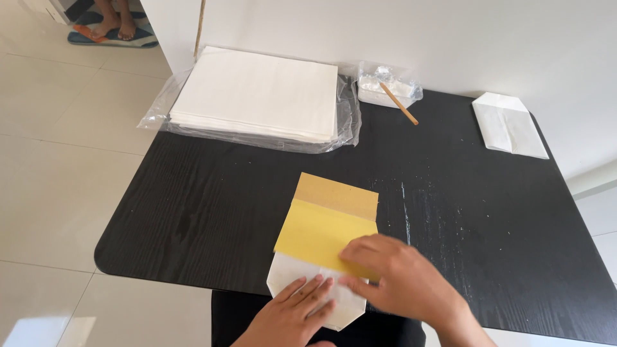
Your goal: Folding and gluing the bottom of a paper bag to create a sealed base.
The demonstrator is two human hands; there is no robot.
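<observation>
- Pale floor tiles surround a black wood-grain table (193,212) set against a white wall; only the head view is given, looking down from above.
- At the near edge a white paper sheet (292,273) is seen partly folded, with a yellow template (318,234) laid on it and a brown cardboard strip (337,195) showing beyond the yellow.
- The left hand (292,315) is laid flat and open, fingers spread, pressing the white paper down near the table edge; nothing is gripped by it.
- The right hand (402,279) is held loosely curled over the lower right corner of the yellow template, fingertips pressing there; whether the paper's edge is pinched beneath it cannot be told, since that corner is hidden by the hand.
- By judgement, a fold is being pressed around the template: a clean crease would be favoured if the template is kept square to the paper by the flat left hand, and the edge is run firmly along its length rather than pressed at one spot.
- At the far side a stack of white sheets (257,93) is seen lying on an opened clear plastic wrap (157,106).
- Just right of it, a small plastic-wrapped tub (379,90) of what seems to be white paste holds a wooden stick (400,104).
- A finished white paper bag (511,125) lies flat at the far right corner.
- Another person's bare feet (116,26) are visible on the floor at top left.
</observation>
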